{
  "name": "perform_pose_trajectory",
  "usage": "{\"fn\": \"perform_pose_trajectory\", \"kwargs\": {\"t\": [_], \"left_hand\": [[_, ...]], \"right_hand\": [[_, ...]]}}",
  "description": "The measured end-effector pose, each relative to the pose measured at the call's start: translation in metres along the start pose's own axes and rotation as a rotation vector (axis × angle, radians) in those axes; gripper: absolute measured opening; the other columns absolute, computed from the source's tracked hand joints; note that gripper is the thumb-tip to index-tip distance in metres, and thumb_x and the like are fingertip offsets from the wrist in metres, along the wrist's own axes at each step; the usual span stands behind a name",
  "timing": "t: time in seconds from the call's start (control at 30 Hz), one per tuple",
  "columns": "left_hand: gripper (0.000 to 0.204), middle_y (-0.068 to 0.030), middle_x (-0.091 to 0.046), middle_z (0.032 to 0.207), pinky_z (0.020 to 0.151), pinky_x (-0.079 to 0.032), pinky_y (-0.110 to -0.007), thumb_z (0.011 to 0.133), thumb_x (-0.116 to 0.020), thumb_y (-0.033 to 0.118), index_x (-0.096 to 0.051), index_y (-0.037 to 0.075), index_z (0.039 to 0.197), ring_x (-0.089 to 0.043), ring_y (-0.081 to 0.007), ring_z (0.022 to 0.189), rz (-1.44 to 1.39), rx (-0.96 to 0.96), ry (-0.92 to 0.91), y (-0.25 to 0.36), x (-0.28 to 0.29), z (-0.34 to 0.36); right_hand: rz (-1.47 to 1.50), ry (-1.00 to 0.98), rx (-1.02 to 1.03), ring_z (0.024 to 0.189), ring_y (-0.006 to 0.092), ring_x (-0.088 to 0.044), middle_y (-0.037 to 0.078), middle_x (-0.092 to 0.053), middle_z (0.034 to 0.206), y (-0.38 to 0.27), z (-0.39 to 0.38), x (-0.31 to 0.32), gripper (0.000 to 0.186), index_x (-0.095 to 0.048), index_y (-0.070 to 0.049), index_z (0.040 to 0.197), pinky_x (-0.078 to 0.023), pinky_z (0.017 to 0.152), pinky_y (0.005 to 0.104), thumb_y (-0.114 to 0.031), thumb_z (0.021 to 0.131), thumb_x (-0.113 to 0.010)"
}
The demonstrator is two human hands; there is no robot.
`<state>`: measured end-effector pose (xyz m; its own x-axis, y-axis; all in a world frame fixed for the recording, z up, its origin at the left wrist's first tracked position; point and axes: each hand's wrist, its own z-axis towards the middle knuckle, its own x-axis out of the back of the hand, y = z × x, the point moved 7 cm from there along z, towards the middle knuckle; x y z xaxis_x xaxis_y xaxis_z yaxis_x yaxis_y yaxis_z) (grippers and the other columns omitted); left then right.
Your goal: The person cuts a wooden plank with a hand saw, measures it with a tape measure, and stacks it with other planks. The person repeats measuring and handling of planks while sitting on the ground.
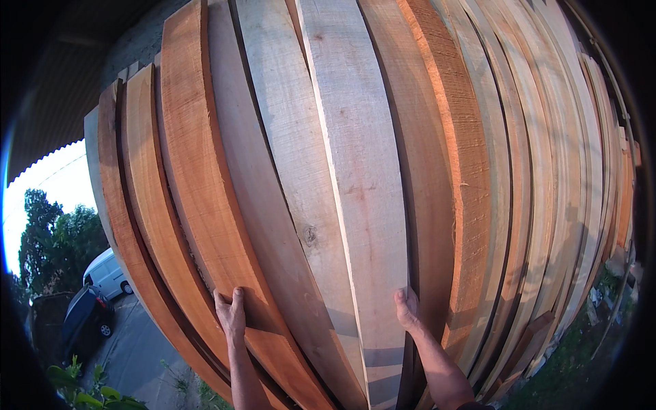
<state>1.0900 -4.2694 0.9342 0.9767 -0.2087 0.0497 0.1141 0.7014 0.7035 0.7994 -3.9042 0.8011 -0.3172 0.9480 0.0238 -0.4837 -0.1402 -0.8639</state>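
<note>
Tall sawn planks stand side by side in a leaning row before me. My left hand (pixel 231 316) is at the left edge of a reddish-orange plank (pixel 198 143), its thumb up against the wood and its other fingers partly hidden. Further right, my right hand (pixel 408 311) grips the right edge of a wide pale plank (pixel 362 171). The thumb lies on that plank's face, while the fingers go behind the edge out of sight. Between the hands stand a pinkish plank (pixel 253 191) and a greyish plank with a knot (pixel 294 143).
A thick rough-edged orange plank (pixel 465 171) stands right of my right hand, with many narrower boards (pixel 547 171) beyond it. At the left are a road (pixel 143 348), a dark car (pixel 87 321), a white van (pixel 109 275) and trees (pixel 68 239). A corrugated roof (pixel 61 102) hangs above.
</note>
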Motion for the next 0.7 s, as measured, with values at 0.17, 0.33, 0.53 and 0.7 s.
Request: {"fn": "perform_pose_trajectory", "kwargs": {"t": [0.17,0.33,0.53,0.7], "left_hand": [[0.046,-0.0065,-0.055,0.077,0.071,-0.047,-0.035,0.093,-0.075,0.04,-0.057,0.0,0.107,-0.052,-0.0191,0.075,0.106,0.053,0.008,-0.008,-0.001,-0.002],[0.055,-0.0094,-0.058,0.079,0.072,-0.048,-0.038,0.091,-0.075,0.045,-0.057,-0.001,0.116,-0.055,-0.0219,0.075,0.132,0.093,0.0,-0.009,0.0,-0.002],[0.058,-0.0092,-0.052,0.078,0.073,-0.048,-0.039,0.09,-0.074,0.053,-0.052,0.0,0.093,-0.05,-0.022,0.075,0.174,0.085,-0.044,-0.031,-0.002,0.004],[0.063,-0.0145,-0.062,0.094,0.084,-0.05,-0.038,0.088,-0.077,0.055,-0.057,-0.003,0.1,-0.059,-0.0245,0.09,0.021,0.006,-0.042,-0.032,-0.005,0.008]], "right_hand": [[0.083,-0.017,0.034,0.083,0.0123,-0.042,-0.001,-0.045,0.087,0.005,0.0,0.0,0.074,-0.047,-0.007,0.096,-0.037,0.072,0.0313,-0.08,0.09,-0.051],[0.076,0.064,0.088,0.073,0.0078,-0.032,-0.008,-0.033,0.076,-0.015,-0.012,0.009,0.071,-0.038,-0.013,0.074,-0.028,0.062,0.0297,-0.081,0.089,-0.051],[0.042,0.085,0.103,0.073,0.0086,-0.03,-0.007,-0.029,0.076,0.018,-0.045,0.051,0.075,-0.03,-0.013,0.074,-0.025,0.061,0.0317,-0.085,0.088,-0.048],[0.367,0.287,-0.247,0.139,0.0263,-0.042,0.012,-0.042,0.153,0.023,-0.098,0.097,0.11,-0.028,-0.002,0.156,-0.034,0.118,0.0466,-0.083,0.085,-0.054]]}}
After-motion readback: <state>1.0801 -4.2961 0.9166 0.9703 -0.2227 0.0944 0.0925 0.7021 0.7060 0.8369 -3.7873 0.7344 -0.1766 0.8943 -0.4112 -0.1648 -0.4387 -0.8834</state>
